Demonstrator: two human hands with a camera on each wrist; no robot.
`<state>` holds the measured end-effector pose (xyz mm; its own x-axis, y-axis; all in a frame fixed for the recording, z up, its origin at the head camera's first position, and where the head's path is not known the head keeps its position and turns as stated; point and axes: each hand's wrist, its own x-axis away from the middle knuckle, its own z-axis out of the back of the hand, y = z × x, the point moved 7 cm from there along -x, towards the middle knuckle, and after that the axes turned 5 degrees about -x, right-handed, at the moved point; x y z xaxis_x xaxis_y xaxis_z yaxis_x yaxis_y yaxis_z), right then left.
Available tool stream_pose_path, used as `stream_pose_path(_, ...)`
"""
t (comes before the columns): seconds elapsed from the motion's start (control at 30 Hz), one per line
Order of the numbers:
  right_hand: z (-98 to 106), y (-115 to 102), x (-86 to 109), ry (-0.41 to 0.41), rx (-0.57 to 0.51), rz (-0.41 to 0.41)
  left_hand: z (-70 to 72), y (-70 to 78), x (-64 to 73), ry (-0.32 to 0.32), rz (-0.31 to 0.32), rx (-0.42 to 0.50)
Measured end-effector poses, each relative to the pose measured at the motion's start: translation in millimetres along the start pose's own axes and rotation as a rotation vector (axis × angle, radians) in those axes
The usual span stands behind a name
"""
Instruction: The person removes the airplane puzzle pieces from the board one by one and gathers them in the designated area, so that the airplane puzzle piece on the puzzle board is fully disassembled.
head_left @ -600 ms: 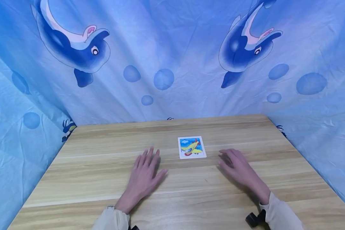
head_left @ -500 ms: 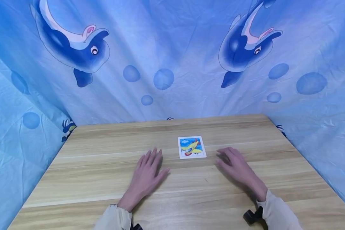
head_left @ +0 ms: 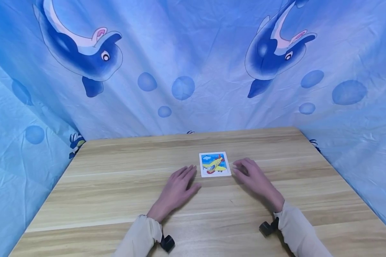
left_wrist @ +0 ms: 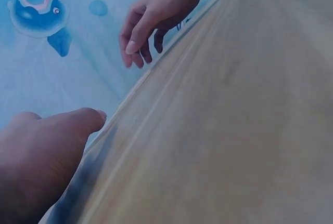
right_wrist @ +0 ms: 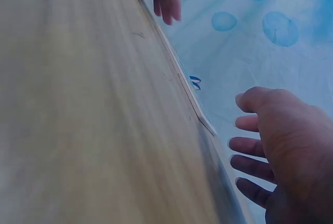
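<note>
A square picture card (head_left: 214, 164) with a white border and a yellow airplane on blue lies flat on the wooden table (head_left: 212, 221). Just left of it, the left hand (head_left: 177, 189) is palm down, its fingers extended and fingertips close to the card's left edge. On the other side the right hand (head_left: 252, 178) has loosely bent fingers, with thumb and index fingertips near the card's right edge. Nothing is between the fingers of either hand. In the left wrist view the right hand (left_wrist: 161, 13) appears beyond the left thumb (left_wrist: 78, 122).
A blue curtain (head_left: 206, 46) printed with dolphins and bubbles hangs behind the table and along both sides. Black wrist cameras are strapped at both pale sleeves (head_left: 138, 235).
Both hands have moved inward toward the card, the left one to the right and the right one to the left and slightly farther forward. The card has stayed in place.
</note>
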<state>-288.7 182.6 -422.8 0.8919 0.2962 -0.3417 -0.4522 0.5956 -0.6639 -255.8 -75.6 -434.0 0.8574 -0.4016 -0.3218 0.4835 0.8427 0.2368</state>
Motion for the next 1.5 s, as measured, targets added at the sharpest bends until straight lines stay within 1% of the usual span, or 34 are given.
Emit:
stream_pose_path(0.23, -3.6, 2.6, -8.9, 0.013, -0.018, -0.014, -8.0, -1.1, -13.6, -0.011, 0.011, 0.043)
stream_pose_path(0.5, -9.9, 3.2, -17.5, 0.003, -0.042, -0.013, -15.4, 1.6, -26.2, -0.010, -0.008, 0.027)
stream_pose_path(0.63, -13.0, 0.8, -20.3, 0.001, -0.052, 0.002, -18.2, 2.4, -30.2, -0.010, -0.010, 0.021)
stream_pose_path(0.77, -15.1, -0.7, -22.3, -0.005, -0.061, 0.002, -19.1, 3.2, -32.5, -0.006, -0.013, 0.023)
stream_pose_path(0.97, -17.8, -1.5, -25.1, -0.015, -0.054, -0.007, -21.0, 4.6, -36.1, -0.026, -0.009, 0.039)
stream_pose_path(1.07, -19.7, -2.2, -26.6, -0.022, -0.062, -0.012, -21.1, 5.2, -36.7, -0.032, -0.006, 0.032)
stream_pose_path(1.33, -27.3, -3.9, -33.1, -0.040, -0.076, -0.026, -19.7, 6.9, -36.7, -0.021, -0.008, 0.012)
stream_pose_path(1.5, -32.6, -7.9, -39.6, -0.045, -0.091, -0.024, -20.6, 6.6, -36.3, -0.009, -0.006, 0.019)
